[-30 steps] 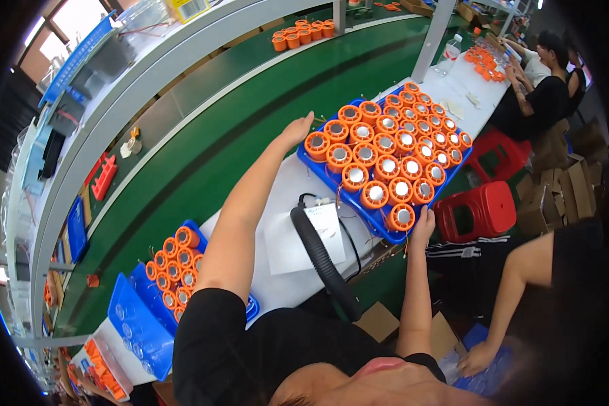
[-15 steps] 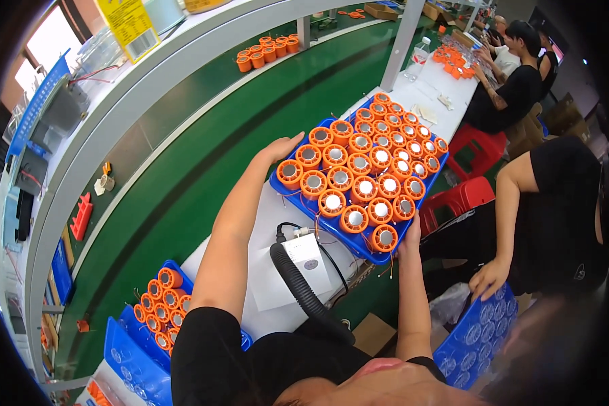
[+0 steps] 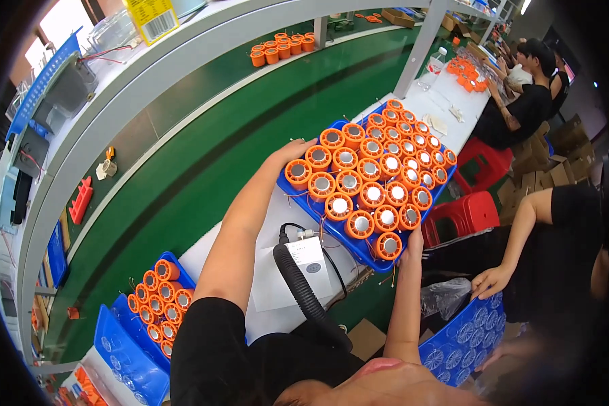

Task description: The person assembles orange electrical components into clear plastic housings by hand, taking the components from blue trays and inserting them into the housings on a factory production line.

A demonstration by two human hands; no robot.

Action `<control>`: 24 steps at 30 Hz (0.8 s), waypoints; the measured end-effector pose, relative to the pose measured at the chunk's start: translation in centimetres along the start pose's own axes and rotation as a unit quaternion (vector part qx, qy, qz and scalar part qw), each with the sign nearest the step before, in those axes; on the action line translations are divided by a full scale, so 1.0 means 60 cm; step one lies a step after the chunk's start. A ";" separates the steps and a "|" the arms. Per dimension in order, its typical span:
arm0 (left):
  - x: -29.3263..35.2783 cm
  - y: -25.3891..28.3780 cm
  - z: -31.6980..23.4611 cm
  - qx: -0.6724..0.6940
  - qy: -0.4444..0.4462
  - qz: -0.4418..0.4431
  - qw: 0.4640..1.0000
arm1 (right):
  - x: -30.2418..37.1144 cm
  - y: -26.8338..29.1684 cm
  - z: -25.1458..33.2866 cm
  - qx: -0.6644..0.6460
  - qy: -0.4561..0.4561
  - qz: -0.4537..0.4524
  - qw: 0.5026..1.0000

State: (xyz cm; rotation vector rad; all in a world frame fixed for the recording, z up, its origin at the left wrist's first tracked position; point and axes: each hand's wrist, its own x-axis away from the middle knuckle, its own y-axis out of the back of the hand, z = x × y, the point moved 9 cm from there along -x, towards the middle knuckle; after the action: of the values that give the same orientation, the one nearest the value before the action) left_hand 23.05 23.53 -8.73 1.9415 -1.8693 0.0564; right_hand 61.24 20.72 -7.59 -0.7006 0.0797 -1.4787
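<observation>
Between both my hands is a blue plastic tray (image 3: 350,245), tilted in view over the white bench. Many orange round parts (image 3: 345,160) with silver disc centres stand in it in close rows, thin wires poking out at the edges. My left hand (image 3: 295,149) is closed on the tray's far left side, its fingers partly hidden by the rim. My right hand (image 3: 413,246) grips the near right corner from below, most of its fingers out of sight under the tray.
Below the tray are a white box (image 3: 289,279) and a black corrugated hose (image 3: 302,292). Another blue tray (image 3: 130,355) with orange parts stands lower left. At right, a co-worker's hand (image 3: 492,281) holds a blue tray (image 3: 463,344) near red stools (image 3: 468,215). A shelf post (image 3: 423,47) rises behind.
My view has turned slightly, and the tray in my hands sits a little further right and lower in the picture. The co-worker's body has shifted right, their blue tray slightly left.
</observation>
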 end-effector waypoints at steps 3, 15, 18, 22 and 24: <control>-0.006 0.019 0.007 -0.056 0.027 -0.103 0.993 | 0.000 -0.004 0.009 0.006 0.008 -0.004 1.000; 0.060 0.051 -0.039 -0.072 0.049 -0.183 0.979 | -0.023 -0.043 0.085 0.073 0.045 0.047 0.995; 0.066 0.062 -0.041 -0.072 0.062 -0.188 0.978 | -0.024 -0.048 0.081 0.071 0.023 0.041 0.996; 0.080 0.080 -0.042 -0.065 0.070 -0.203 0.975 | -0.001 -0.091 0.107 0.078 0.025 0.053 0.995; 0.102 0.101 -0.061 -0.063 0.060 -0.241 0.967 | 0.008 -0.109 0.122 0.074 0.015 0.048 0.996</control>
State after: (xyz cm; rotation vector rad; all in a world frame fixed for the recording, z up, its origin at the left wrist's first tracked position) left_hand 18.75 19.06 -1.67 2.1914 -1.2519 -0.0900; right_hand 58.95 23.47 1.57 -0.5471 0.0260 -1.3869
